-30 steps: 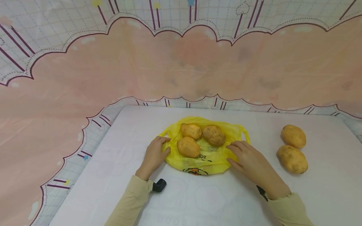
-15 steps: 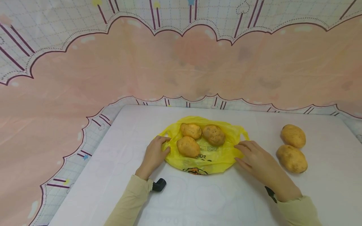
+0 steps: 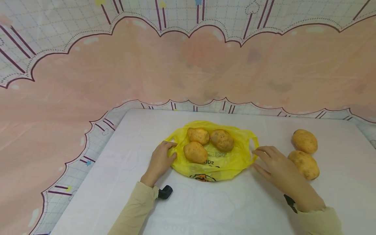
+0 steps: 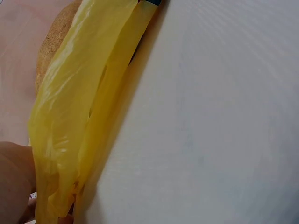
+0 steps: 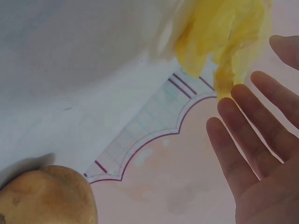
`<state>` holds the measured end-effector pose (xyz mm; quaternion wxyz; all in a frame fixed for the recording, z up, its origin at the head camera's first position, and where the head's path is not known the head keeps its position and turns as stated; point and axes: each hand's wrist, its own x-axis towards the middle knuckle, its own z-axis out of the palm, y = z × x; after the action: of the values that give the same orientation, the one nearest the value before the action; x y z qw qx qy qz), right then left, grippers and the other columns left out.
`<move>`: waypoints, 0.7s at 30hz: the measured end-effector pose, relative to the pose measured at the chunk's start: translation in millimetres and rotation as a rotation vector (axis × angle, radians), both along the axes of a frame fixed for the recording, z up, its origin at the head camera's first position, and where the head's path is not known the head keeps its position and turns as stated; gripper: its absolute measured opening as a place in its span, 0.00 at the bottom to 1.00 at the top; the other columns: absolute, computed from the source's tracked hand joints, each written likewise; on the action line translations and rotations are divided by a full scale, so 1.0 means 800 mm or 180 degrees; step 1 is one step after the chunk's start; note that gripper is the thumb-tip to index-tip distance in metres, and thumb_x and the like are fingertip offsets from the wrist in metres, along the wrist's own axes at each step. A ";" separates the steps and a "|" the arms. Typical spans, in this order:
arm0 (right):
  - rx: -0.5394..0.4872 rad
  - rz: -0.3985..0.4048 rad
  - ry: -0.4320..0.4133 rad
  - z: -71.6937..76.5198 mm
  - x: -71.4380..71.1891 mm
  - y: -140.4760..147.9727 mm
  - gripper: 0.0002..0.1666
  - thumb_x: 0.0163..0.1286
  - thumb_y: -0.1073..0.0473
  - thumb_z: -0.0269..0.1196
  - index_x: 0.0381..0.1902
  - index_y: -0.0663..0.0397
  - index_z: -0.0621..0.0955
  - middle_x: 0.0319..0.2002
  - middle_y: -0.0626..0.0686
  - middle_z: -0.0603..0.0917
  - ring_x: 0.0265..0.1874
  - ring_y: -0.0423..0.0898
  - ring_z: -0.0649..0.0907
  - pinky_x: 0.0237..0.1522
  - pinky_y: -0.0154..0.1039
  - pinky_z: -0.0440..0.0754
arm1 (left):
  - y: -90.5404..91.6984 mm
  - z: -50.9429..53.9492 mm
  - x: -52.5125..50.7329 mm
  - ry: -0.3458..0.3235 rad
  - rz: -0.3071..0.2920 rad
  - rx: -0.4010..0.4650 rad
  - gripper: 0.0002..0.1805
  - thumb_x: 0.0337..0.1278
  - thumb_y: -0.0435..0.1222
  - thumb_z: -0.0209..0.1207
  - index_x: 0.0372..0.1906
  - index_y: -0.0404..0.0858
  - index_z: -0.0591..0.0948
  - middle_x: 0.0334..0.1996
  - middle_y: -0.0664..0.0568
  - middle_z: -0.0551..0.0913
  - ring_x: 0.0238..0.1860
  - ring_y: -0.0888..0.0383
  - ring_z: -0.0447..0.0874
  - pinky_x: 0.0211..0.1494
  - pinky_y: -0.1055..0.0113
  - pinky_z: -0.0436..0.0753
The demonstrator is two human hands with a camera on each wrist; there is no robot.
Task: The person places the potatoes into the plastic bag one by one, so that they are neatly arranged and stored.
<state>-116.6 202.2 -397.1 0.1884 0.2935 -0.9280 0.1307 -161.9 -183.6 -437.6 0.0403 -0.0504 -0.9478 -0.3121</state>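
Observation:
A yellow plastic bag [image 3: 226, 166] lies spread on the white table, its printed side partly visible. Three potatoes [image 3: 195, 152] sit in it, two behind and one in front. At the bag's left end, my left hand [image 3: 158, 163] holds the gathered plastic [image 4: 58, 186] between thumb and fingers; part of this grip is hidden. My right hand [image 3: 277, 168] is beside the bag's right handle loop, palm inward, with straight, spread fingers [image 5: 243, 130] and nothing held. Whether its fingertips touch the handle is unclear.
Two more potatoes [image 3: 305, 141] lie at the right, just beyond my right hand; one [image 5: 49, 198] shows in the right wrist view. A patterned cloth [image 3: 188, 71] hangs behind the white table [image 3: 205, 209].
My right hand has moved right, from the bag's right side out to its handle loop, which now stands uncovered. My left hand, the bag and the potatoes have stayed in place.

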 end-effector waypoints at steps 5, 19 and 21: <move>-0.0034 0.0026 0.0034 0.000 0.000 0.007 0.25 0.55 0.61 0.74 0.50 0.63 0.81 0.48 0.59 0.82 0.48 0.57 0.81 0.41 0.52 0.86 | -0.001 -0.002 0.000 -0.0012 -0.0002 -0.0002 0.20 0.60 0.33 0.64 0.58 0.35 0.81 0.55 0.42 0.80 0.59 0.43 0.76 0.66 0.47 0.74; -0.0114 0.0084 0.0319 0.001 -0.009 0.044 0.26 0.74 0.43 0.57 0.48 0.64 0.82 0.45 0.60 0.83 0.45 0.59 0.81 0.40 0.56 0.84 | 0.002 0.000 0.001 -0.0046 0.0022 -0.0019 0.20 0.61 0.33 0.63 0.57 0.35 0.81 0.55 0.42 0.80 0.59 0.43 0.76 0.66 0.48 0.74; -0.0140 0.0075 0.0353 0.000 -0.009 0.048 0.35 0.77 0.36 0.47 0.47 0.64 0.82 0.44 0.60 0.83 0.44 0.59 0.81 0.41 0.56 0.83 | 0.001 0.000 0.000 -0.0041 0.0032 -0.0018 0.20 0.61 0.33 0.63 0.57 0.35 0.81 0.55 0.42 0.80 0.59 0.43 0.77 0.66 0.48 0.74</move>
<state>-124.2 240.5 -397.3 0.2444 0.3070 -0.9096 0.1368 -161.5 -182.8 -437.6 0.0356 -0.0438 -0.9492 -0.3096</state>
